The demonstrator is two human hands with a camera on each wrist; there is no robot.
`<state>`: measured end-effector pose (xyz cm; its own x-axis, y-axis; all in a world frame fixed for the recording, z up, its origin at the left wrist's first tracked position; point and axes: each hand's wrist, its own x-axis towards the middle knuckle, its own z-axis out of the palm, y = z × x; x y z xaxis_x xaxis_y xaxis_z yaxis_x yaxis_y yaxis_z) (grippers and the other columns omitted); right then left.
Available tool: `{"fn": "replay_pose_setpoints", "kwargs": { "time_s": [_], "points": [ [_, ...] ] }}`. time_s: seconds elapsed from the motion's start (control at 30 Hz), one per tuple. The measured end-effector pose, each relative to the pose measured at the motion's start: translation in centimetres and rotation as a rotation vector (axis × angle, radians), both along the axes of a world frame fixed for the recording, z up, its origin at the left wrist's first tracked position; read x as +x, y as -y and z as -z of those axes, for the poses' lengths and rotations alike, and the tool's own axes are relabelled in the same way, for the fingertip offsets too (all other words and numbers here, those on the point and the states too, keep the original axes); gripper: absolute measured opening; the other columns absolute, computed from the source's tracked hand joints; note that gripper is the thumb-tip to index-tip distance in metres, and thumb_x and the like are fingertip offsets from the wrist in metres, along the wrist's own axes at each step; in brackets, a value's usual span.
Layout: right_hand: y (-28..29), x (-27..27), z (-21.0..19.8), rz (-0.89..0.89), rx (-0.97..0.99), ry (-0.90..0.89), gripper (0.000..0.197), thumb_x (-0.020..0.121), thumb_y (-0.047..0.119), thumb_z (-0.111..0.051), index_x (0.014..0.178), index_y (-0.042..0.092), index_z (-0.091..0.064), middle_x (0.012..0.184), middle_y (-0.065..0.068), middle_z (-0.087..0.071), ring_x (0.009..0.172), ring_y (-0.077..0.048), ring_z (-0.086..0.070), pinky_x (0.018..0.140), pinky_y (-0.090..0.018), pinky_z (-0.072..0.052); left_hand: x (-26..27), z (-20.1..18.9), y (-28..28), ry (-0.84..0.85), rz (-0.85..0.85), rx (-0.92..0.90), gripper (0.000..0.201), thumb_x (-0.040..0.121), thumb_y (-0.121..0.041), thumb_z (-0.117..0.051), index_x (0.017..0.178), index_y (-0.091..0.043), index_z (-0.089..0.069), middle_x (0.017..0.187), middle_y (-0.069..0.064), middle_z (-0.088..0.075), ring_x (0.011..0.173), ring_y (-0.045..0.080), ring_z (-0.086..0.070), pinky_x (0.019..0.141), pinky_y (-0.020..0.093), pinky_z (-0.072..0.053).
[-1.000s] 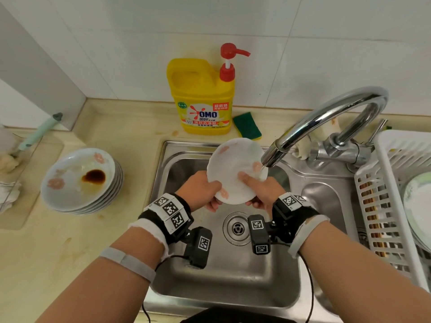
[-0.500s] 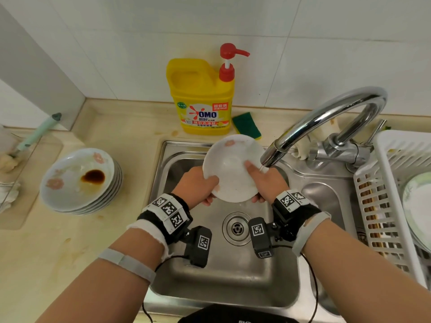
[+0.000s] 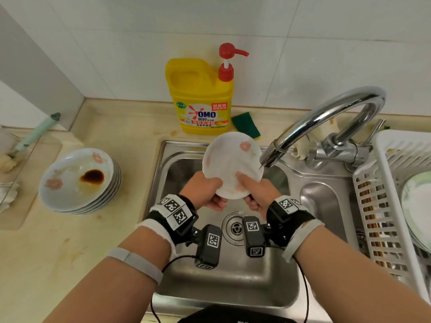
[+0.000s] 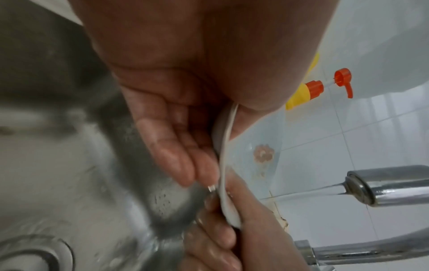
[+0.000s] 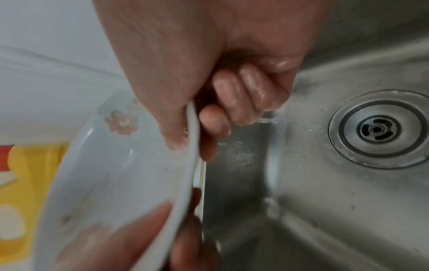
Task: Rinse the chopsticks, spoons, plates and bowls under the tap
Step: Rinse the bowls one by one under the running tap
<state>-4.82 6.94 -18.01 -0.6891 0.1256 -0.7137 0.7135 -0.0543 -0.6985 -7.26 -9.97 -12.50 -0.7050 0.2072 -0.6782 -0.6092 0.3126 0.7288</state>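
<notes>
Both your hands, left (image 3: 205, 190) and right (image 3: 256, 192), pinch the plate (image 3: 229, 164) by its lower rim, tilting it up beyond your knuckles so the tap (image 3: 271, 155) stream sheets across its face.

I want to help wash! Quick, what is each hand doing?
Left hand: holds the plate by its rim.
Right hand: holds the same plate.

A beige table (image 3: 70, 264) carries a stack of soiled plates (image 3: 79, 180) near its left edge. At its back edge stand a yellow detergent bottle (image 3: 201, 99) and a green sponge (image 3: 246, 124). A white rack (image 3: 382, 206) sits at the right edge.
</notes>
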Motion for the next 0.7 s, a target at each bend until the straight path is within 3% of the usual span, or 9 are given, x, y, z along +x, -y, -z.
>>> {"fn": "replay_pose_setpoints", "kwargs": {
  "time_s": [0.17, 0.3, 0.47, 0.57, 0.7],
  "points": [
    [-1.7, -0.9, -0.7, -0.141, 0.167, -0.012, 0.062, 0.088, 0.063, -0.066, 0.081, 0.002, -0.066, 0.051, -0.008, -0.055, 0.038, -0.014, -0.038, 0.04, -0.02, -0.033, -0.6, -0.6, 1.3, -0.008, 0.187, -0.092, 0.018, 0.096, -0.001, -0.044, 0.099, 0.003, -0.061, 0.068, 0.018, -0.066, 0.05, 0.022, -0.063, 0.051, 0.031, -0.059],
    [-1.9, -1.3, -1.2, -0.241, 0.256, -0.029, 0.067, 0.089, 0.07, -0.058, 0.079, 0.005, -0.068, 0.053, -0.012, -0.063, 0.036, -0.013, -0.043, 0.037, -0.018, -0.035, -1.0, -0.9, 1.9, -0.005, 0.294, -0.171, 0.026, 0.097, -0.003, -0.044, 0.117, 0.008, -0.058, 0.066, 0.015, -0.067, 0.049, 0.02, -0.063, 0.052, 0.031, -0.058],
    [-1.6, -1.0, -1.6, -0.3, 0.296, -0.066, 0.062, 0.092, 0.07, -0.053, 0.083, 0.011, -0.067, 0.053, -0.009, -0.065, 0.036, -0.014, -0.05, 0.034, -0.018, -0.034, -1.6, -1.3, 2.4, -0.022, 0.417, -0.248, 0.026, 0.097, -0.006, -0.047, 0.116, 0.005, -0.06, 0.068, 0.012, -0.067, 0.05, 0.017, -0.063, 0.06, 0.032, -0.062],
    [-1.5, -0.9, -1.5, -0.209, 0.308, -0.119, 0.049, 0.096, 0.06, -0.057, 0.084, 0.013, -0.065, 0.05, -0.002, -0.065, 0.037, -0.011, -0.058, 0.033, -0.017, -0.036, -1.6, -0.7, 2.5, -0.079, 0.319, -0.23, 0.023, 0.097, -0.01, -0.05, 0.114, 0.002, -0.061, 0.068, 0.009, -0.067, 0.048, 0.014, -0.061, 0.058, 0.03, -0.061],
    [-0.7, -0.7, -0.5, -0.06, 0.263, -0.093, 0.048, 0.096, 0.06, -0.056, 0.086, 0.013, -0.062, 0.056, -0.003, -0.057, 0.035, -0.009, -0.048, 0.036, -0.021, -0.035, -0.5, 0.5, 1.1, -0.162, 0.069, -0.131, 0.018, 0.098, -0.017, -0.061, 0.111, -0.004, -0.062, 0.072, 0.009, -0.068, 0.051, 0.014, -0.061, 0.057, 0.031, -0.061]
  ]
}}
